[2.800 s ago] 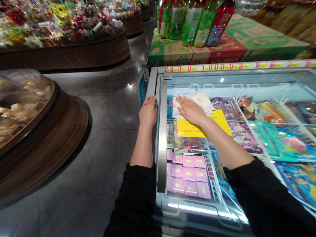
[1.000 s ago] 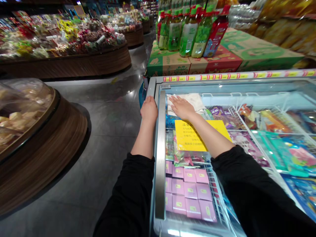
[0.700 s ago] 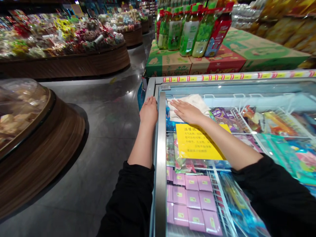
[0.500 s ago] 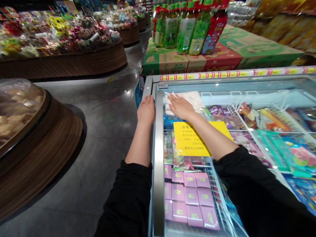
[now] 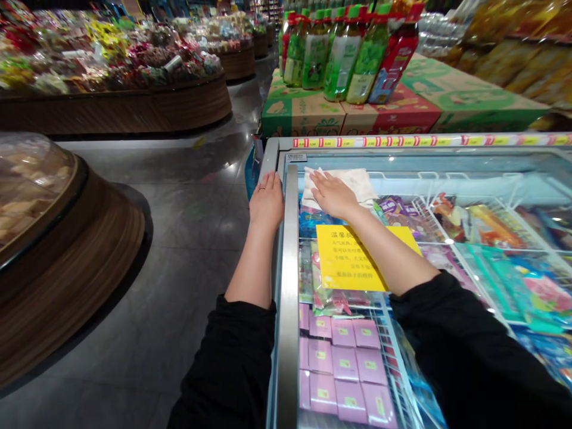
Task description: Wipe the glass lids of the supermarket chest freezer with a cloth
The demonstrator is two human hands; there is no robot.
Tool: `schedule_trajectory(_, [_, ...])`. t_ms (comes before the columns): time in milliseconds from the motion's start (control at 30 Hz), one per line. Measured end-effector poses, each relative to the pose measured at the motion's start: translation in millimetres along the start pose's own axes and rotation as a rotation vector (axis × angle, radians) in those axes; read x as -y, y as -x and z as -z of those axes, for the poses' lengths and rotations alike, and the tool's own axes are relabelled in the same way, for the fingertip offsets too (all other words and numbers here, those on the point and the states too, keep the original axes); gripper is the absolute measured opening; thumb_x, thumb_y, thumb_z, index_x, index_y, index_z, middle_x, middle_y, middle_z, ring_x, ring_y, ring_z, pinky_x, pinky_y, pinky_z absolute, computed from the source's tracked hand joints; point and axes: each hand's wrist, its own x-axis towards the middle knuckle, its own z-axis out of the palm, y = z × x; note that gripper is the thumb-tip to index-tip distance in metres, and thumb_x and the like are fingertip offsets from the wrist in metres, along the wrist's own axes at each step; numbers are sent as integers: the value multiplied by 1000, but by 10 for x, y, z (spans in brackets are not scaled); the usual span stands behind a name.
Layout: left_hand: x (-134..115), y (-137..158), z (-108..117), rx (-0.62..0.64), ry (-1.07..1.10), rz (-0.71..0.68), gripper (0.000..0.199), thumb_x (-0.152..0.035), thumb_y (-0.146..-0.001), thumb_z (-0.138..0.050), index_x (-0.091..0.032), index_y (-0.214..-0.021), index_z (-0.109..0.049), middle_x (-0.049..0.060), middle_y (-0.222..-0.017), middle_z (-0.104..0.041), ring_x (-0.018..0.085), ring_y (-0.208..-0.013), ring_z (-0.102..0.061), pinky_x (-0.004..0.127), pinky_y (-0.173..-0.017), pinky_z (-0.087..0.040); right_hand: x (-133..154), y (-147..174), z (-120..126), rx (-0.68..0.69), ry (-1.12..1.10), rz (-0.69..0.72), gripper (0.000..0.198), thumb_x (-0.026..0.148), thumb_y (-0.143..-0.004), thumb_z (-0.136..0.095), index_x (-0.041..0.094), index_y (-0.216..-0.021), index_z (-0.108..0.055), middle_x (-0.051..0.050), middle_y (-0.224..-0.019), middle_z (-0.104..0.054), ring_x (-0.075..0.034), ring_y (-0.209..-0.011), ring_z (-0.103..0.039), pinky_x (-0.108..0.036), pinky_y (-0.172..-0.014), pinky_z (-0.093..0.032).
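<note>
My right hand (image 5: 334, 193) lies flat with fingers spread on a white cloth (image 5: 360, 183), pressing it to the glass top of a chest freezer near its far left corner. My left hand (image 5: 267, 196) rests palm down on the freezer's left rim (image 5: 272, 156), fingers stretched forward and holding nothing. Below my right wrist, a yellow paper notice (image 5: 346, 262) with printed writing lies partly hidden by my forearm. Through the glass I see pink boxes (image 5: 346, 363) in rows and packaged frozen goods (image 5: 400, 208) in wire baskets.
Bottled drinks (image 5: 342, 56) stand on cardboard cartons (image 5: 313, 116) behind the freezer. A price-tag strip (image 5: 388, 142) runs along the far edge. To the left are the tiled floor (image 5: 192, 238), a round wooden display stand (image 5: 89, 262) and a longer display (image 5: 156, 110) heaped with wrapped goods.
The view has shifted slightly. My right hand and the cloth have moved a little to the right over the glass. My left hand stays on the rim.
</note>
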Motion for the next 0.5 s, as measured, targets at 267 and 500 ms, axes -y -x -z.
schedule_trajectory(267, [15,-14,-8,-25,42,16,60,-10,-103,-45,-4,-162,-40,18,-172,-36,26,-162,-32,39,-132,-30,-26,346,38,28,-60,168,63,45,-109,-26,24,-167,-36,-4,-176,-32,-28,-163,-27,-52,-132,-27])
schedule_trajectory(500, [20,-20,-12,-30,58,27,60,-13,-103,-47,-3,-162,-40,18,-171,-37,27,-161,-33,39,-133,-29,-23,-87,10,6,-43,-9,64,38,-107,-29,18,-167,-36,-9,-176,-31,-33,-162,-27,-58,-131,-28])
